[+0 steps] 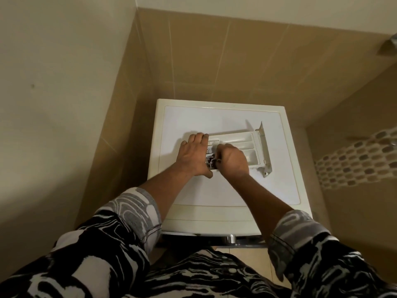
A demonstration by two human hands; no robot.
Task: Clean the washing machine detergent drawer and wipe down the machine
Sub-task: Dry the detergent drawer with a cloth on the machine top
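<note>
From the head camera, looking straight down, the white rectangular plastic detergent drawer [240,140] lies out of its slot on the flat top of the white washing machine [214,194], a little right of the middle. Its compartments face up and its front panel [265,151] stands on edge at the right end. The left hand [193,155] lies flat over the drawer's left end, fingers nearly straight and reaching to the far edge, thumb against the near edge, pressing down on it. The right hand [233,160] is curled into a loose fist just beside it, knuckles up, pinching a small dark item [211,163] down in the left-hand compartment (too little of it shows for me to say what it is). Both forearms are bare below pushed-up black-and-white patterned sleeves [129,211]. The machine sits in a corner of tan tiled wall [214,61], and a band of oval mosaic tiles [354,160] runs along the right-hand wall.
</note>
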